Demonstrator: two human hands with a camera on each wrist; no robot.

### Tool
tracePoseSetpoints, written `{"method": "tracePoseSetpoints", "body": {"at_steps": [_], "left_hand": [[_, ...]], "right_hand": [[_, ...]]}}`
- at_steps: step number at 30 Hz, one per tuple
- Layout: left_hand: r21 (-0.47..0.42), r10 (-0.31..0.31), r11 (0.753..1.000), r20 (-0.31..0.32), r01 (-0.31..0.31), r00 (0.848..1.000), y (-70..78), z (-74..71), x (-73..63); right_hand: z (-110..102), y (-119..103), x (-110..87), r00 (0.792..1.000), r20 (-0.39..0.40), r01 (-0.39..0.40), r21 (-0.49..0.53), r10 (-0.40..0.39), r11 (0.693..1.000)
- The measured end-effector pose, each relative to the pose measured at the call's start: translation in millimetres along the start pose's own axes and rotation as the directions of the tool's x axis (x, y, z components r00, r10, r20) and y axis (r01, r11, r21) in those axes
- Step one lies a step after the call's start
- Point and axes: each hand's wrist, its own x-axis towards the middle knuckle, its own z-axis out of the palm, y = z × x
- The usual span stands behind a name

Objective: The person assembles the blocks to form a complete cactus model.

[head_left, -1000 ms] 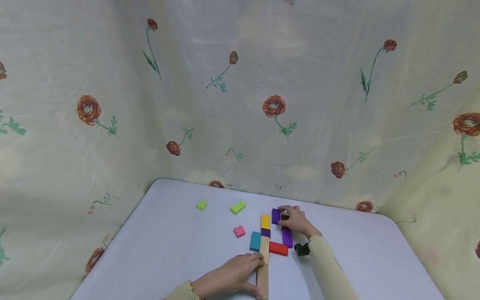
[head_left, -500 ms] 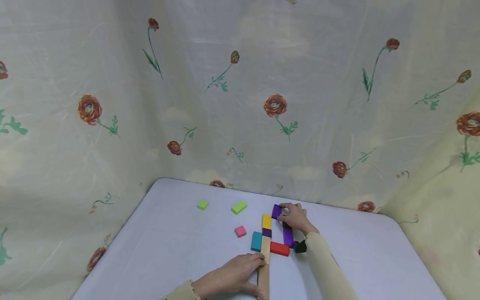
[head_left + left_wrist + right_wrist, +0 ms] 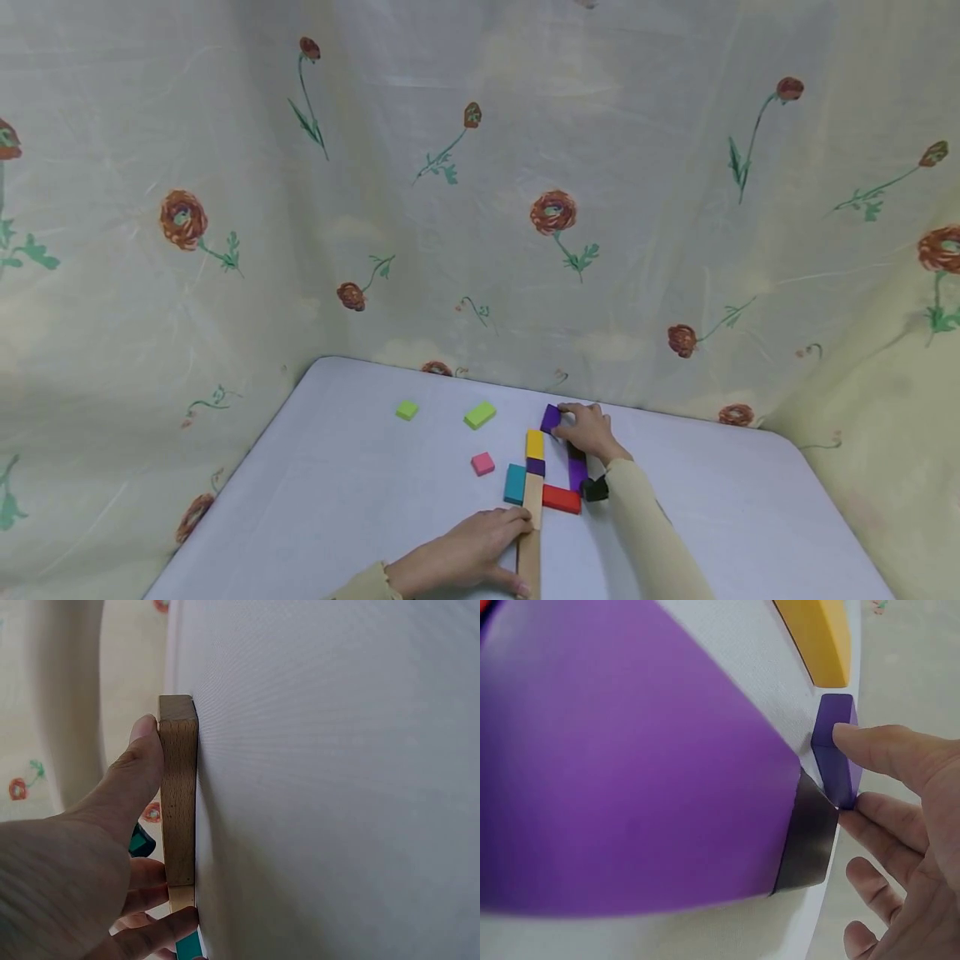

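Note:
In the head view, my left hand (image 3: 476,550) rests along a row of wooden blocks. The left wrist view shows its thumb against the side of the near wooden block (image 3: 178,795) and its fingers at the joint with a paler one. At the far end of the layout, my right hand (image 3: 588,431) pinches a small purple block (image 3: 551,418) between thumb and fingers, its other fingers loosely bent. That block sits tilted, by a corner of the black block (image 3: 808,836). A long purple block (image 3: 645,765) adjoins the black one. A yellow block (image 3: 535,444) stands just left.
Beyond the wooden row lie a short purple block (image 3: 536,467), a teal block (image 3: 515,484) and a red block (image 3: 562,498). Loose on the white table (image 3: 337,483) are a pink block (image 3: 483,463) and two green blocks (image 3: 480,415). Flowered cloth (image 3: 450,250) surrounds the table.
My right hand has shifted the small purple block slightly, turning it from straight to slanted. My left hand stays on the wooden blocks.

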Motion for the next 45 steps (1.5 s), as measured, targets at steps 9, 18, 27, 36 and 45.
{"method": "tracePoseSetpoints", "body": {"at_steps": [9,18,27,36,45], "left_hand": [[0.006,-0.006,1.0,-0.003,0.006,1.0,-0.1,-0.3,1.5],[-0.004,0.012,1.0,-0.002,-0.012,1.0,-3.1,1.1,2.3],[-0.013,-0.011,1.0,-0.003,0.011,1.0,-0.5,1.5,0.3],[-0.008,0.002,1.0,-0.011,-0.002,1.0,-1.9,2.9,0.5],[-0.015,-0.013,1.0,0.002,0.013,1.0,-0.3,0.7,0.4]], "right_hand": [[5,-2,8.0,0.999,-0.001,0.041,-0.053,-0.041,0.998],[7,-10,6.4,0.999,0.014,0.038,-0.049,-0.038,0.998],[14,-11,10.7,0.999,0.023,0.044,-0.054,-0.042,0.998],[12,-17,6.7,0.997,0.021,0.07,-0.036,-0.069,0.997],[14,-19,6.5,0.998,0.026,0.061,-0.02,-0.06,0.998]]}}
